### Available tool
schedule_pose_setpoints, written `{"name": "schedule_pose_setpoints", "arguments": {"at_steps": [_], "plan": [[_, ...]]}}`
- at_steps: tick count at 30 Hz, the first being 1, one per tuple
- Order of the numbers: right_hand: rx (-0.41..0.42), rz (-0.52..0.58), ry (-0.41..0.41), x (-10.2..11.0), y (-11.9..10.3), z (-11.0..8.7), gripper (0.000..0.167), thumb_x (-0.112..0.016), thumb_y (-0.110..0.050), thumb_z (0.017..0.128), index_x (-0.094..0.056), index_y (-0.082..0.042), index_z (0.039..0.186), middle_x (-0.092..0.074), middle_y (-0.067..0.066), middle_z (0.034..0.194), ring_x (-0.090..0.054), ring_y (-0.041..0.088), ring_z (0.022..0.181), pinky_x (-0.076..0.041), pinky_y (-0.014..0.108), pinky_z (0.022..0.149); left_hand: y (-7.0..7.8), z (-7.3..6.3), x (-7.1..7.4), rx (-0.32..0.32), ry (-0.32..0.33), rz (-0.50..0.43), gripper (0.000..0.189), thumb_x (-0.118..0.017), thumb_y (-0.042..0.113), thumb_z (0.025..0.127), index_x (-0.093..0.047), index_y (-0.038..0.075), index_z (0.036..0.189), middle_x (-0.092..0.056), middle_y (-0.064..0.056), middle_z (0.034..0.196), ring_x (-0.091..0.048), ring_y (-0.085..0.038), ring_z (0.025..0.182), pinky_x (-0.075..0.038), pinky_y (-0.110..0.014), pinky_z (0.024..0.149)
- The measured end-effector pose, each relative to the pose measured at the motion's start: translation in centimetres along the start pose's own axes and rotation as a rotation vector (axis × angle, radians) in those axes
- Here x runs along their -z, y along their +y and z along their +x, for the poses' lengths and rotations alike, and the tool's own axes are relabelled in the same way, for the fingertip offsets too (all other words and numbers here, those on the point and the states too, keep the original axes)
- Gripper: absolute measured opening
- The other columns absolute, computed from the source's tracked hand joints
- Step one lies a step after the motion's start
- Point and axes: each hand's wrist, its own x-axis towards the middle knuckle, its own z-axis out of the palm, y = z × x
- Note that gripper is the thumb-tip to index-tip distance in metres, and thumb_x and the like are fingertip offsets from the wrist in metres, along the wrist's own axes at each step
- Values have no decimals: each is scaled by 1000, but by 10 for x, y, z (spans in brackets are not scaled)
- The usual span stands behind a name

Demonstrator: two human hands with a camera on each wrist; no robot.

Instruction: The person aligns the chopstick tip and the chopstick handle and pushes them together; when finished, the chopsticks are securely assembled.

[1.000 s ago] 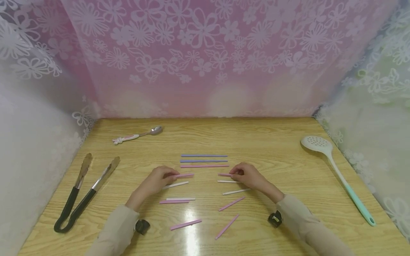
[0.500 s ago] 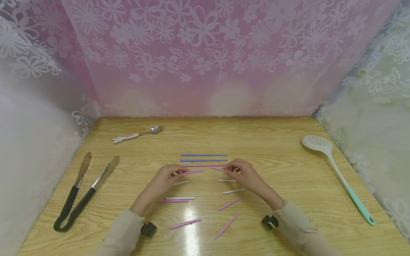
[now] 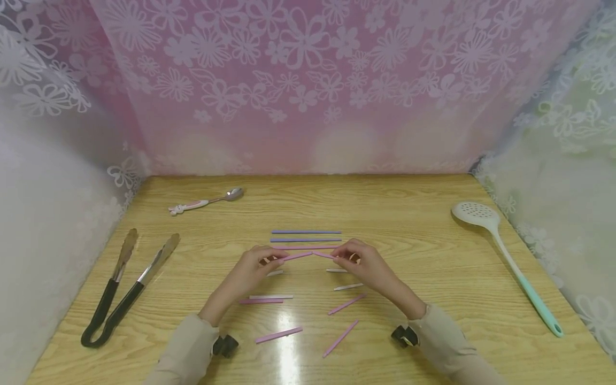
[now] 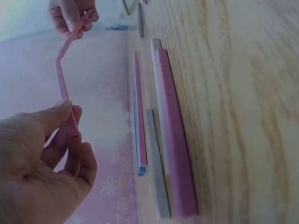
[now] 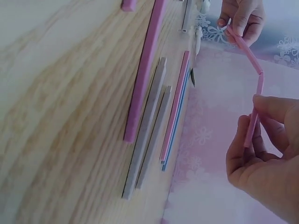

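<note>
My left hand (image 3: 250, 268) pinches a pink chopstick piece (image 4: 61, 81) between thumb and fingers. A second, similar pink chopstick piece (image 5: 259, 86) is pinched by my right hand (image 3: 367, 266). Both are raised over the table, and their inner ends meet at a shallow angle midway between the hands. Just beyond lie a long pink chopstick (image 3: 305, 247) and two long blue chopsticks (image 3: 306, 232), parallel to each other. Below the hands, short pieces are spread in two groups: white pieces (image 3: 271, 297) and pink pieces (image 3: 279, 335) at left, pink pieces (image 3: 347, 304) and white pieces (image 3: 348, 287) at right.
Black-handled tongs (image 3: 113, 305) lie spread on the left of the wooden table (image 3: 394, 208). A spoon (image 3: 207, 203) with a white and pink handle is at back left. On the right rests a slotted skimmer (image 3: 505, 251). Flowered cloth (image 3: 308, 96) surrounds the table.
Both hands have lifted their pink pieces from the table and moved inward. The gap between the two inner ends has closed, so they now meet.
</note>
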Motion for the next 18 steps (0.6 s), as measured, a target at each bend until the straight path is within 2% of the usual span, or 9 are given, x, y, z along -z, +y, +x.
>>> {"name": "schedule_pose_setpoints", "arguments": {"at_steps": [8,14,18], "plan": [[7,-8,-5,0,-1,-1,10,-65,-4,89,-71,-4,97,-67,4,92,-52,5,71,-47,21,61,1,-2,0,-18,15,9,20,-59,12,94,-68,8,112,-66,-6,115,-58,-17,95,-52,-26,80],[11,28,1,-4,0,-1,11,-63,-3,90,-70,-1,98,-66,5,91,-51,3,71,-48,19,62,4,-3,0,-20,-25,-29,22,-56,12,96,-66,5,115,-64,-9,117,-59,-17,93,-52,-25,80],[46,27,32,-9,0,-2,10,-67,-2,87,-71,-3,96,-64,3,87,-45,2,66,-43,17,55,6,-3,-1,-5,-65,-56,26,-54,15,97,-64,1,118,-67,-11,105,-58,-19,81,-51,-22,71]]}}
